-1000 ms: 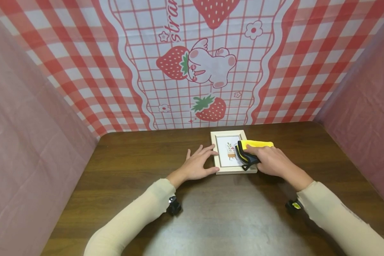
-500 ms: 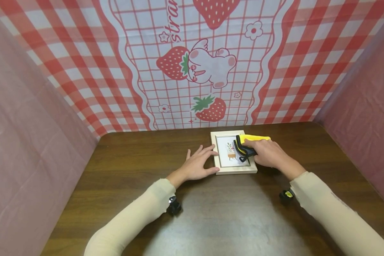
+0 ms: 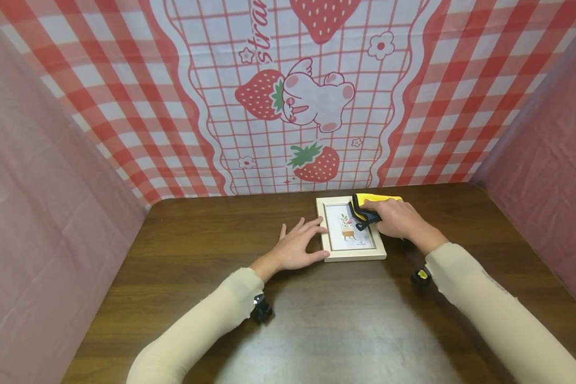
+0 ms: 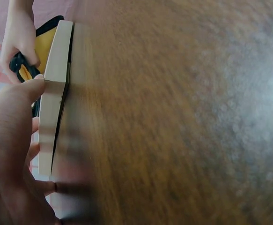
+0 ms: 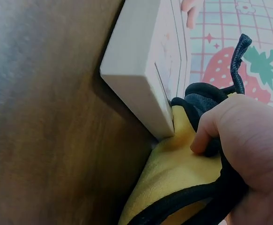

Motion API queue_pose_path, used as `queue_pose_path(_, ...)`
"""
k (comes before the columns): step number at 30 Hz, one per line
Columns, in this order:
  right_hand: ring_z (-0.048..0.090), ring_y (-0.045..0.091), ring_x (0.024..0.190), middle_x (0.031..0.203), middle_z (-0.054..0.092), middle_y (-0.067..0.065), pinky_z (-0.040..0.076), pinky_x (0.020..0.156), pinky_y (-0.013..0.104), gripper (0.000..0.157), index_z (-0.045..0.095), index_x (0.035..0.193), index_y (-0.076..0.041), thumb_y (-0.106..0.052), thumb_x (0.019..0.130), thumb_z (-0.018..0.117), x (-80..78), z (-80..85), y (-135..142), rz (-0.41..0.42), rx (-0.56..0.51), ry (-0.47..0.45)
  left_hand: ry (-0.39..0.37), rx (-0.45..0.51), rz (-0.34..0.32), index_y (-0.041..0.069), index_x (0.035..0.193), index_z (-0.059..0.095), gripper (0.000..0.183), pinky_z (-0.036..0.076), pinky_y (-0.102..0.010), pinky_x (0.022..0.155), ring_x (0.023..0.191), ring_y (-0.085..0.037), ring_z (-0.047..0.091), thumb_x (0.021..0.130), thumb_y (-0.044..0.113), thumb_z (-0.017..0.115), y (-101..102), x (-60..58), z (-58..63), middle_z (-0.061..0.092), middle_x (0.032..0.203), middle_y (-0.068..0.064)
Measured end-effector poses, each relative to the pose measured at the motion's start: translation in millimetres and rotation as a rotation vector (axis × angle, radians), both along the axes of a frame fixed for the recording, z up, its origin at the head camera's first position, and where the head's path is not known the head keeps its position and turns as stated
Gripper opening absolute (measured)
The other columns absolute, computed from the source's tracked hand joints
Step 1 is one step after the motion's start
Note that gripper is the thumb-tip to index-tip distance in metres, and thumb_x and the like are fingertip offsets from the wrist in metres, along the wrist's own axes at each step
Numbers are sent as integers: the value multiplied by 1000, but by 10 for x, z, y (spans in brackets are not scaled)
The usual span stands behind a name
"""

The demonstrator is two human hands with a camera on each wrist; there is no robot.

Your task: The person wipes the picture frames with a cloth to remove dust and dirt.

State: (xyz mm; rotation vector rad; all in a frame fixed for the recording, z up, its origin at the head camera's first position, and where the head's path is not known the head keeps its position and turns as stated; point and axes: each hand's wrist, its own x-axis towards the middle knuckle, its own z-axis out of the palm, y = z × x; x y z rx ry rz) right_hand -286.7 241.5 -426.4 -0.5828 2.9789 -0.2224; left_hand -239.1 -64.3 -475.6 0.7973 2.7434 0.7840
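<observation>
A cream picture frame (image 3: 355,255) lies flat near the back of the table, its print showing a potted plant. Spread fingers of my left hand (image 3: 293,248) rest along the frame's left edge, the thumb near its lower left corner. My right hand (image 3: 397,217) grips a folded yellow and dark grey cloth (image 3: 365,205) with black edging and a loop. That cloth lies on the upper right part of the frame and covers that corner. In the right wrist view the yellow side of the cloth (image 5: 173,164) hangs over the frame's side (image 5: 136,89).
The brown wooden table (image 3: 293,330) reflects light at its front. Behind it hangs a red and white checked cloth (image 3: 139,96) with strawberries. Pink fabric (image 3: 43,213) walls stand at both sides. A small black camera (image 3: 261,309) sits on each wrist.
My right hand has slid the cloth up the frame toward its top right corner, uncovering more of the print. The left hand and the frame have stayed in place.
</observation>
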Motion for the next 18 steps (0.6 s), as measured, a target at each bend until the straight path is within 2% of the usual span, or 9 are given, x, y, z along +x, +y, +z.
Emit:
queue_pose_path(7, 67, 43, 127, 160, 65, 26, 60, 105, 71, 65, 66, 158, -11, -3, 94, 73, -79, 2, -1, -17, -6, 2, -10, 47, 3, 32, 160, 57, 61, -1, -87, 134, 178, -46, 18, 106, 57, 69, -1, -81, -138, 28, 190, 8)
queue_pose_path(11, 68, 44, 128, 160, 65, 26, 59, 105, 72, 66, 65, 158, -12, -3, 94, 72, -91, 4, 11, -9, -8, 8, -1, 44, 4, 34, 160, 57, 62, -1, -87, 134, 178, -45, 19, 105, 61, 69, -14, -115, -181, 27, 189, 10)
queue_pose_path(12, 68, 44, 127, 159, 66, 26, 59, 105, 73, 65, 66, 158, -12, -4, 94, 72, -93, 5, 20, -6, -10, 12, 7, 46, 5, 35, 160, 57, 63, 0, -87, 134, 177, -46, 19, 104, 62, 70, -17, -138, -222, 27, 189, 10)
queue_pose_path(15, 71, 43, 119, 154, 69, 28, 61, 103, 71, 62, 66, 157, -11, -5, 96, 72, -102, 17, 58, -8, -38, 25, 16, 31, -1, 35, 159, 57, 64, 3, -88, 134, 177, -47, 20, 104, 63, 70, -18, -110, -182, 28, 189, 9)
queue_pose_path(18, 71, 41, 104, 146, 73, 31, 64, 91, 66, 58, 67, 155, -9, -4, 98, 72, -102, 70, 108, -29, -88, 49, 14, 17, -3, 32, 160, 57, 64, 5, -88, 134, 176, -48, 22, 104, 60, 70, -9, -65, -100, 29, 189, 7)
